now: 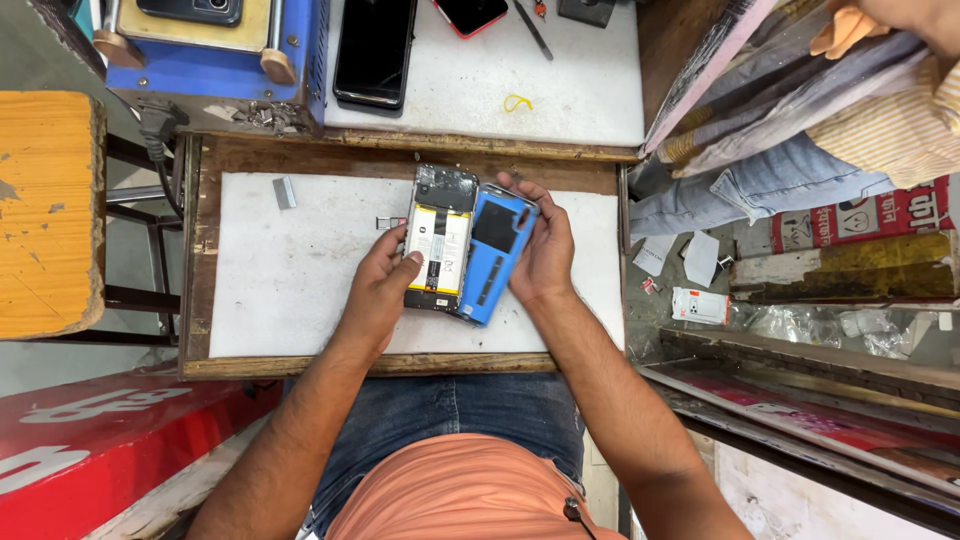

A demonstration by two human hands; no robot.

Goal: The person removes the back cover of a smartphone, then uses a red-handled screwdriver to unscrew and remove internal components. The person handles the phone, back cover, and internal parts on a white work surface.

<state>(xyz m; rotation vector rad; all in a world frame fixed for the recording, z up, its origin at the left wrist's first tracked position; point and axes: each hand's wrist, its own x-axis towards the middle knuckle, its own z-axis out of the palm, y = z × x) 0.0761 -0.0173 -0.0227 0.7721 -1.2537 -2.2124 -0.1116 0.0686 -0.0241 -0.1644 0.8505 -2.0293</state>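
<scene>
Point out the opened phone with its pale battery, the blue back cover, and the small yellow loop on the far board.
Opened phone with pale battery (437, 243), head view: on the battery.
Blue back cover (494, 250), head view: its inner face.
Small yellow loop (517, 102), head view: on the loop's band.

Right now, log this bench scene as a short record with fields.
Left hand: grips the left edge of the opened phone, battery and boards showing
Right hand: holds the blue back cover, tilted up off the phone's right edge
Surface: white mat on a wooden tray
On the mat: small grey metal piece
Rear mat: black phone, yellow loop
Far left: blue machine
</scene>
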